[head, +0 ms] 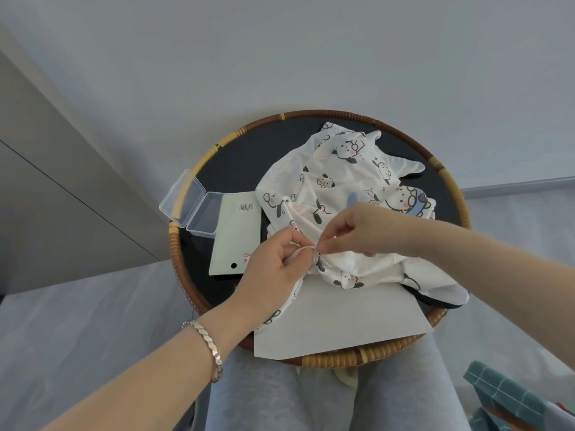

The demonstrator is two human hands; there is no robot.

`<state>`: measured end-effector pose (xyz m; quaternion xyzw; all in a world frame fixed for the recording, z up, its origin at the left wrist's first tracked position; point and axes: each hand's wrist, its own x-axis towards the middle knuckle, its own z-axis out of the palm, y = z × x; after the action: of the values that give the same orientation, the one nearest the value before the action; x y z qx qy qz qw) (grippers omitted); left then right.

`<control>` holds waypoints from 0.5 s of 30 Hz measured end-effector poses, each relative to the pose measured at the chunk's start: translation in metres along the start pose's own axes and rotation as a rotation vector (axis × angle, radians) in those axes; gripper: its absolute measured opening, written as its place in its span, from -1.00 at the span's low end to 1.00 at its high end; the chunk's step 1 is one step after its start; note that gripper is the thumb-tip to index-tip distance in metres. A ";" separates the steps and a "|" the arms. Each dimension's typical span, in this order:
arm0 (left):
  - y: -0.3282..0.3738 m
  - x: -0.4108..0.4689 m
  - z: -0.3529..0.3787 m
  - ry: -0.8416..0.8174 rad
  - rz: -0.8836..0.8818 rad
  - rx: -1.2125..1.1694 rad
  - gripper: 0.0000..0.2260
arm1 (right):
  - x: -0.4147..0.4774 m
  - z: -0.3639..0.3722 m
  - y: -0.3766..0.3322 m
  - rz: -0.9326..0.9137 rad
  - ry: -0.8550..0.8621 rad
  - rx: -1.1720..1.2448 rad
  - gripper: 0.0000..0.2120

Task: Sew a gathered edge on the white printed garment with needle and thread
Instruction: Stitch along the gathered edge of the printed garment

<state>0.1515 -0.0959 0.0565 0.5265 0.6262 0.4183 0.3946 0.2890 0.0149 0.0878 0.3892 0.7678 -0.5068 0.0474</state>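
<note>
A white garment printed with cartoon dogs [336, 181] is spread over a round black table with a woven rattan rim [342, 115], from the centre toward 3 o'clock. Its bunched edge at the centre is gripped in the curled fingers of the left hand [273, 265]. The same edge is pinched by the thumb and forefinger of the right hand [357, 231]; whether a needle is held cannot be told. A clear plastic hinged box [193, 203] lies open at 9 o'clock, a pale green card [236, 237] beside it, and a white paper sheet [342, 318] at 6 o'clock.
</note>
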 end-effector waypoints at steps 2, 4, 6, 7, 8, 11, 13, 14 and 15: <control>0.000 0.000 0.000 -0.007 0.008 0.006 -0.86 | 0.001 0.000 0.003 0.001 0.032 0.066 -0.85; 0.001 -0.001 0.000 -0.015 0.012 0.014 -0.85 | 0.002 -0.002 0.006 0.007 0.014 0.082 -0.81; 0.001 -0.001 0.000 -0.023 0.019 0.012 -0.85 | 0.004 -0.003 0.007 0.018 -0.031 0.085 -0.80; 0.001 -0.001 -0.001 -0.027 0.021 0.013 -0.85 | 0.004 -0.005 0.008 0.024 -0.057 0.066 -0.76; 0.000 -0.001 0.000 -0.033 0.021 0.013 -0.86 | 0.006 -0.006 0.010 0.034 -0.082 0.038 -0.70; -0.002 -0.001 0.000 -0.032 0.013 0.002 -0.87 | 0.007 -0.008 0.012 0.041 -0.138 -0.035 -0.58; -0.002 -0.001 -0.001 -0.035 0.005 -0.013 -0.87 | 0.006 -0.009 0.013 0.044 -0.162 -0.048 -0.51; -0.002 -0.001 -0.001 -0.040 0.004 -0.013 -0.86 | 0.006 -0.010 0.014 0.048 -0.168 -0.047 -0.50; -0.002 -0.002 -0.001 -0.043 0.004 -0.010 -0.85 | 0.006 -0.010 0.014 0.057 -0.164 -0.048 -0.51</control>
<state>0.1498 -0.0977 0.0552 0.5347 0.6145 0.4108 0.4096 0.2971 0.0290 0.0793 0.3670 0.7619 -0.5167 0.1339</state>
